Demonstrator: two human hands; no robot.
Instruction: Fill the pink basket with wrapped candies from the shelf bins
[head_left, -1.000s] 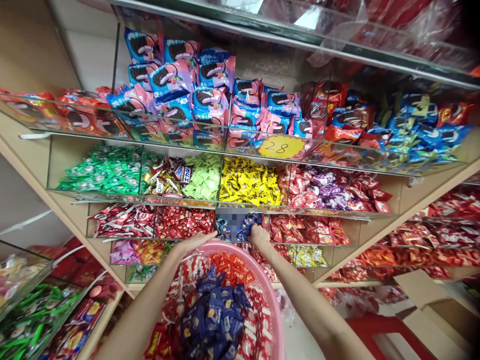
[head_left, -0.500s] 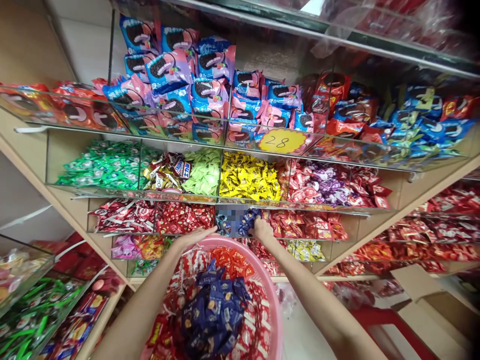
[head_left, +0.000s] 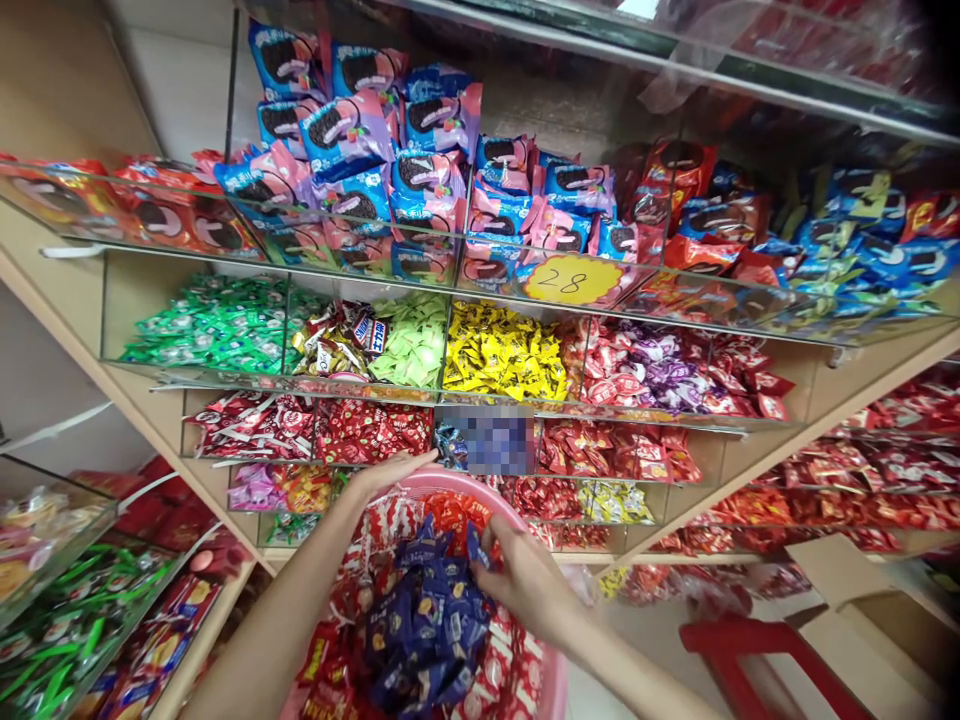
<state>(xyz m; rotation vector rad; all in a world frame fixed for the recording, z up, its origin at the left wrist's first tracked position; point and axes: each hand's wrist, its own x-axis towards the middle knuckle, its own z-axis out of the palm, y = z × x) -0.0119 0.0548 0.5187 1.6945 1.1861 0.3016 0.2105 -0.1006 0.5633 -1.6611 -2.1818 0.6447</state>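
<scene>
A pink basin stands below the shelves, filled with wrapped candies. Dark blue wrapped candies are heaped in its middle, with red and white ones around them. My left hand lies at the far left rim, its fingers stretched out flat toward the shelf. Inside the basin's right side, my right hand has its fingers closed on a dark blue candy at the heap's edge. How many pieces it holds is hidden.
Glass-fronted shelves hold yellow candies, green candies and cookie packs. A yellow price tag reads 28. Behind the basin is a bin, partly blurred out. An open cardboard box and a red frame are at right.
My right hand has moved from the shelf bin with blue candies down and toward me into the basin. The left hand stays at the rim. The view has shifted slightly.
</scene>
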